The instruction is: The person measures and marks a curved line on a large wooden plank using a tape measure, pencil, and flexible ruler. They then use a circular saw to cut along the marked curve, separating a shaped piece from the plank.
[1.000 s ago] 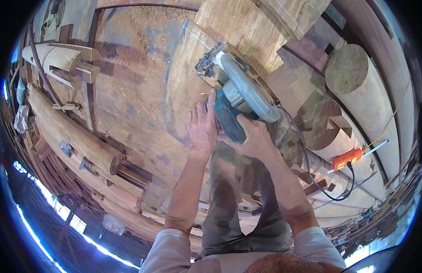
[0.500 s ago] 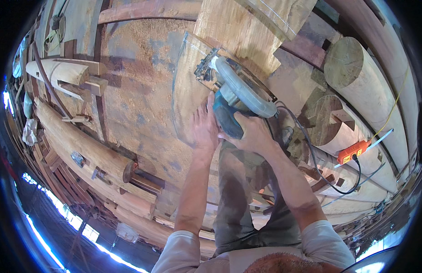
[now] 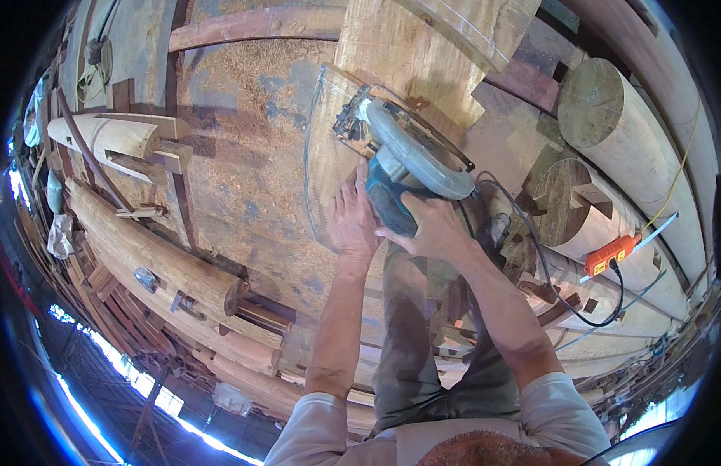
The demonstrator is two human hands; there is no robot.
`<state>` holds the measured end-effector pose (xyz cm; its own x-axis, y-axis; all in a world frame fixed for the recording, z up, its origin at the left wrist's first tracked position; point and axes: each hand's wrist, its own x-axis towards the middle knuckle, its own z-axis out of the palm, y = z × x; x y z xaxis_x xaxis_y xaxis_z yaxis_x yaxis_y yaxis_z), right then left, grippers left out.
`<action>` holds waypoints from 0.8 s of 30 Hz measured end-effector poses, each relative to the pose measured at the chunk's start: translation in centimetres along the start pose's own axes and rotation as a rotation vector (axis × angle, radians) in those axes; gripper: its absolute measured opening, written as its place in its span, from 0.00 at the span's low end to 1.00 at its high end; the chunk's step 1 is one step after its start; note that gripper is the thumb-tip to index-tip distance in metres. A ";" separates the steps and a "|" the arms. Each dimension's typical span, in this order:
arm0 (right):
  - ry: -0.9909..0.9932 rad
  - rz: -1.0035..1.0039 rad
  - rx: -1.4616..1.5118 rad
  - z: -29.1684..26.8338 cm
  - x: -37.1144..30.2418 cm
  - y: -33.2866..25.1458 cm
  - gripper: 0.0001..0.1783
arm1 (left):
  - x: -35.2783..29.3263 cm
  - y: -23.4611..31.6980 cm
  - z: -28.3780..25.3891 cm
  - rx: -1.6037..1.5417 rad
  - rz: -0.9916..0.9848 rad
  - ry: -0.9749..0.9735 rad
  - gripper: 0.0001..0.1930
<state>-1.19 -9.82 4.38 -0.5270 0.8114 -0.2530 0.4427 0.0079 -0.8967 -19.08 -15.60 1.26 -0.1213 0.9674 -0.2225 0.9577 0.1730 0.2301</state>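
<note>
Sawdust-strewn floor point(image 3: 236, 155) fills much of the workshop. Thick round logs point(image 3: 592, 101) lie toward two o'clock, and a long timber point(image 3: 174, 260) lies toward nine o'clock. From the middle toward twelve o'clock stretches a pale wooden slab point(image 3: 329, 151), a faint white line near its far corner.

On the slab sits a teal circular saw point(image 3: 411, 159) with a pale, curved guard. It lies at one o'clock from the left hand point(image 3: 354, 213) and eleven o'clock from the right hand point(image 3: 437, 225). The right hand is clamped on the saw's teal rear grip; the left lies with fingers spread on the slab, its thumb up against the saw. Both hands are close together, the right thumb just beside the left wrist.

Compared with a second ago, the saw's front is nearer the slab's far corner, while the hands keep their places on it.

Toward three o'clock, an orange outlet block point(image 3: 609, 256) takes a black plug; its yellow markings are too small to read.
</note>
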 end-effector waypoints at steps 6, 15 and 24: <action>-0.022 0.018 0.008 0.1 0.6 0.0 0.31 | 0.6 -0.5 0.3 -0.038 0.019 0.033 0.41; -0.049 0.044 -0.002 0.3 1.5 -0.7 0.32 | 1.3 -1.0 -0.4 -0.048 0.021 0.065 0.41; -0.072 0.066 0.011 0.6 2.4 -1.0 0.33 | 1.8 -2.2 -0.1 -0.007 0.016 0.081 0.40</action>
<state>-3.32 -8.20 4.45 -0.5480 0.7656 -0.3369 0.4707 -0.0507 -0.8808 -21.42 -14.20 0.43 -0.1275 0.9817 -0.1413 0.9577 0.1589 0.2398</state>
